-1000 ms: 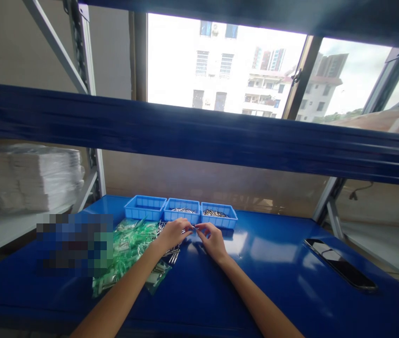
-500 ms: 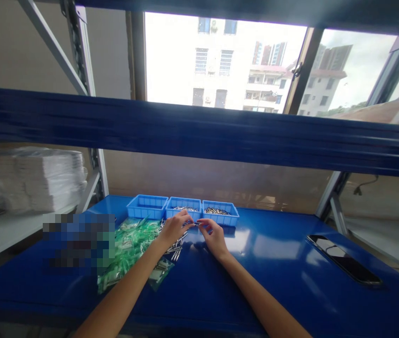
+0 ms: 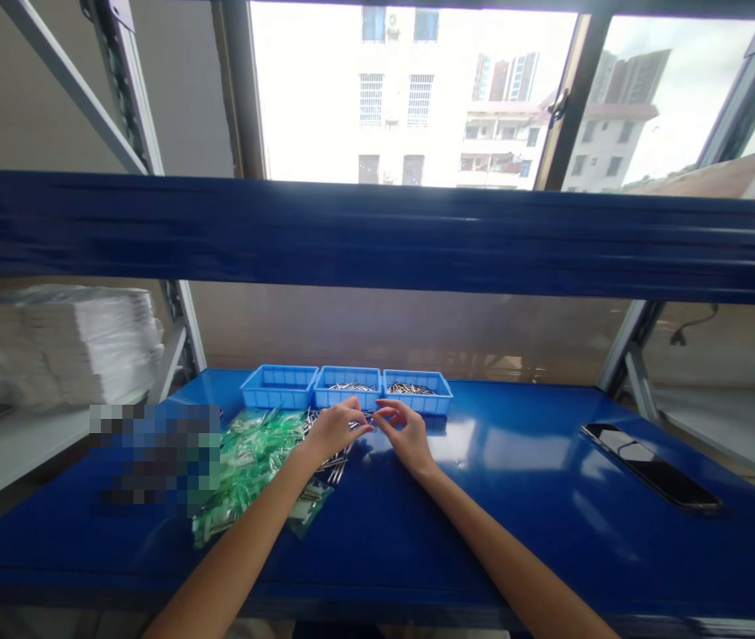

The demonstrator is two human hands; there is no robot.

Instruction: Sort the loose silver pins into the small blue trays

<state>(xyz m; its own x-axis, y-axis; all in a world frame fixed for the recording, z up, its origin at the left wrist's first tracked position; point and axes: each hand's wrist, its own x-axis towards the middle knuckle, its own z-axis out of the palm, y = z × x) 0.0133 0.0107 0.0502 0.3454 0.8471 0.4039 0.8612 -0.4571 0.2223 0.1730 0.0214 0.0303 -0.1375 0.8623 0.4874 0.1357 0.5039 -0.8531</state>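
Observation:
My left hand (image 3: 335, 429) and my right hand (image 3: 406, 433) meet fingertip to fingertip just in front of the blue bins. Both are closed in a pinch, and a thin metal rod seems to lie between them, mostly covered by the fingers. Under and beside my left hand is a loose pile of thin metal rods (image 3: 335, 469). Green-tinted clear plastic bags (image 3: 250, 461) with metal pieces inside are heaped left of that pile. Behind my hands, the middle blue bin (image 3: 348, 401) and the right blue bin (image 3: 418, 405) contain similar rods.
The left blue bin (image 3: 279, 399) shows no rods. A black phone (image 3: 653, 468) lies on the blue tabletop (image 3: 516, 515) at right. A blue shelf beam (image 3: 377, 235) crosses above the table. White wrapped stacks (image 3: 64, 346) stand at left, and a blurred patch covers the left tabletop.
The camera view has tilted and shifted slightly. My fingertips stay close together, with the right hand's fingers a little more spread and curved. The bins and bags have not moved.

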